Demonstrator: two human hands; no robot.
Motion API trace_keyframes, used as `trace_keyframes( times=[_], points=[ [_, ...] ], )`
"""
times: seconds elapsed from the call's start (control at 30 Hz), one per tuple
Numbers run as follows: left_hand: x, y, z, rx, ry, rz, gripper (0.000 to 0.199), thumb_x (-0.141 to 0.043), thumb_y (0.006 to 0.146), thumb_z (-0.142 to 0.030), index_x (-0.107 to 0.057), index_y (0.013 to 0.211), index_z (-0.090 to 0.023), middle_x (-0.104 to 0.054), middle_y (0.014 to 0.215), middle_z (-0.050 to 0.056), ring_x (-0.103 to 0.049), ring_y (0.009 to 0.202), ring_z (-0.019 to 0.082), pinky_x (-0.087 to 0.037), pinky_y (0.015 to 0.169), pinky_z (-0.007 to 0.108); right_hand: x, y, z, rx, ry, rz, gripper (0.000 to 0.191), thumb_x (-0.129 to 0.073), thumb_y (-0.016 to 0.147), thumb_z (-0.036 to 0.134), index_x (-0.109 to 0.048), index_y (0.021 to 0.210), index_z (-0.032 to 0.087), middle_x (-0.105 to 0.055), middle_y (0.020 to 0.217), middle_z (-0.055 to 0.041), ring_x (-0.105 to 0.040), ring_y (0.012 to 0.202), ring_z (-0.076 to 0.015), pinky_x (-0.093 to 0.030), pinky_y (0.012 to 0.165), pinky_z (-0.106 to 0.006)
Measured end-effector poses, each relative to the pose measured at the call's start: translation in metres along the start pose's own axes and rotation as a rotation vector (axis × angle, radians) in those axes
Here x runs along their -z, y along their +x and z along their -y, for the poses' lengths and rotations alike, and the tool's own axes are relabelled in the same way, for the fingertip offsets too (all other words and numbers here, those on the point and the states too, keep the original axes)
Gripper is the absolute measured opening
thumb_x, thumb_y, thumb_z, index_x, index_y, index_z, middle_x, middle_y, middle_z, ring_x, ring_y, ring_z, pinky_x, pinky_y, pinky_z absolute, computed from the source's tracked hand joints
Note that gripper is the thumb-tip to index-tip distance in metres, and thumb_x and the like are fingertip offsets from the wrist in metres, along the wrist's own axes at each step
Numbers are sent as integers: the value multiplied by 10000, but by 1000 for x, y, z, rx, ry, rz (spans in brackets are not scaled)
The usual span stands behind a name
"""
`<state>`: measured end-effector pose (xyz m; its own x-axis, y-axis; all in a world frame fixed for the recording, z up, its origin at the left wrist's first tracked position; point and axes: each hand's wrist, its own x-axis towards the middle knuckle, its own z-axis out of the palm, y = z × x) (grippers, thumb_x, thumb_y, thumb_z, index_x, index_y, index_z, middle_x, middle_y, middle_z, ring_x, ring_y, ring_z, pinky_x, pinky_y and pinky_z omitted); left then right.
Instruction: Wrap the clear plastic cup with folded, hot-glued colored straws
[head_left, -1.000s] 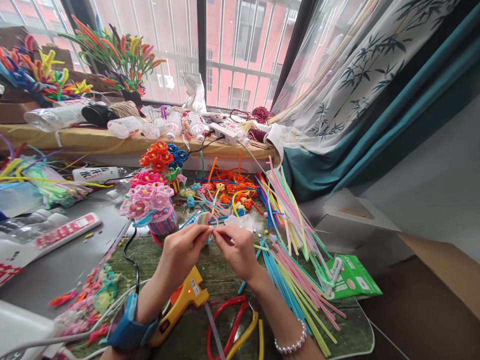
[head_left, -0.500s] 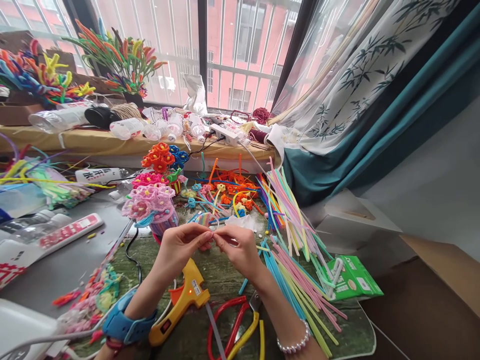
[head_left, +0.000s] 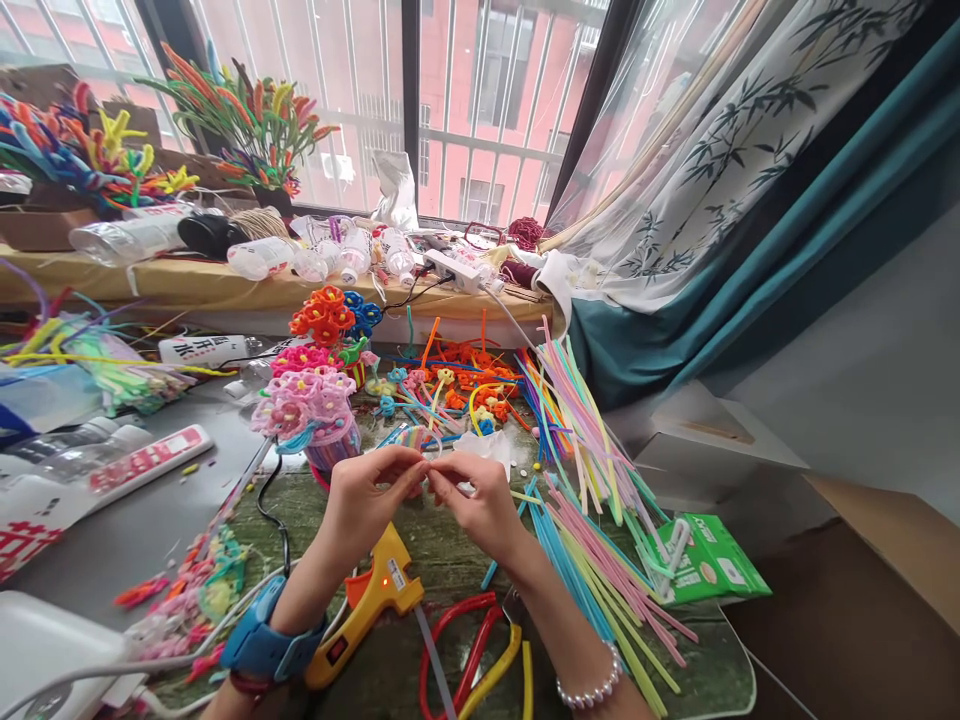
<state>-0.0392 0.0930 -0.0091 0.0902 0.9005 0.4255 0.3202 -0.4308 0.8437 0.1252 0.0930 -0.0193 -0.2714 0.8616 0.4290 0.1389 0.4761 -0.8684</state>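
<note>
My left hand [head_left: 373,497] and my right hand [head_left: 478,500] meet fingertip to fingertip above the table, both pinched. Between them a pale pipe cleaner [head_left: 433,438] curves up in a small loop, mostly hidden by the fingers. Below my left hand lies a yellow hot glue gun [head_left: 375,605] with its small orange light lit. Pliers with red and yellow handles [head_left: 480,650] rest near my right wrist. Just beyond my left hand stands a pot of pink pipe-cleaner flowers [head_left: 311,405].
Pink, yellow and blue pipe cleaners [head_left: 592,570] spread to the right, beside a green packet [head_left: 712,560]. Orange flower pieces [head_left: 480,380] lie behind the hands. Plastic bottles [head_left: 259,258] line the windowsill. A black cable [head_left: 274,510] runs along the left, near pink scraps [head_left: 176,610].
The whole view has shifted slightly, with things sitting a little further right. Both hands keep their pinch together, and the fingers have barely moved.
</note>
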Motion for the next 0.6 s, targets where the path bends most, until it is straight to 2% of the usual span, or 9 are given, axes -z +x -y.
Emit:
trace_keyframes(
  times=[0.1, 0.17, 0.23, 0.3, 0.37, 0.47, 0.6],
  points=[
    [1, 1, -2, -23, 50, -30, 158, -697, 802, -325, -709, 781, -169, -714, 639, 1, -649, 536, 127, -531, 552, 198, -2, 2, -2, -39, 94, -6, 195, -585, 903, 296, -743, 908, 182, -726, 799, -59, -654, 670, -158, -541, 667, -289],
    [2, 1, -6, 13, 27, -45, 194, -674, 822, -355, -709, 839, -166, -710, 644, 5, -654, 558, 138, -537, 570, 213, -3, 3, -6, -65, 150, -65, 185, -633, 875, 324, -755, 897, 186, -728, 843, -65, -663, 762, -174, -544, 714, -295],
    [2, 2, -10, 49, 27, -57, 231, -650, 836, -381, -709, 893, -165, -717, 673, 13, -659, 577, 147, -541, 594, 228, -2, 5, -9, -97, 192, -135, 193, -687, 831, 360, -768, 864, 188, -712, 830, -59, -637, 741, -166, -531, 670, -280],
    [1, 2, -13, 52, 73, -53, 237, -643, 834, -394, -714, 884, -174, -734, 726, 22, -662, 603, 151, -533, 614, 233, -1, 7, -10, -178, 298, -172, 229, -727, 785, 401, -765, 844, 183, -698, 766, -41, -594, 618, -137, -500, 564, -261],
    [0, 2, -16, 56, 104, 12, 229, -638, 836, -399, -716, 844, -184, -742, 750, 22, -658, 615, 149, -516, 613, 225, 0, 8, -9, -278, 452, -188, 264, -766, 732, 422, -744, 821, 174, -702, 709, -26, -581, 540, -126, -482, 506, -257],
    [-3, 1, -16, 94, 44, 145, 239, -631, 843, -403, -719, 819, -181, -735, 724, 19, -647, 620, 146, -504, 605, 214, 3, 9, -5, -358, 606, -192, 280, -819, 655, 404, -710, 759, 168, -713, 665, -16, -633, 538, -143, -511, 515, -262],
    [-4, 1, -15, 179, -78, 158, 273, -657, 813, -425, -716, 753, -165, -678, 626, 8, -583, 539, 122, -479, 538, 205, 6, 11, -3, -405, 660, -189, 266, -831, 641, 376, -706, 723, 156, -725, 639, -17, -655, 518, -130, -510, 491, -222]
  ],
)
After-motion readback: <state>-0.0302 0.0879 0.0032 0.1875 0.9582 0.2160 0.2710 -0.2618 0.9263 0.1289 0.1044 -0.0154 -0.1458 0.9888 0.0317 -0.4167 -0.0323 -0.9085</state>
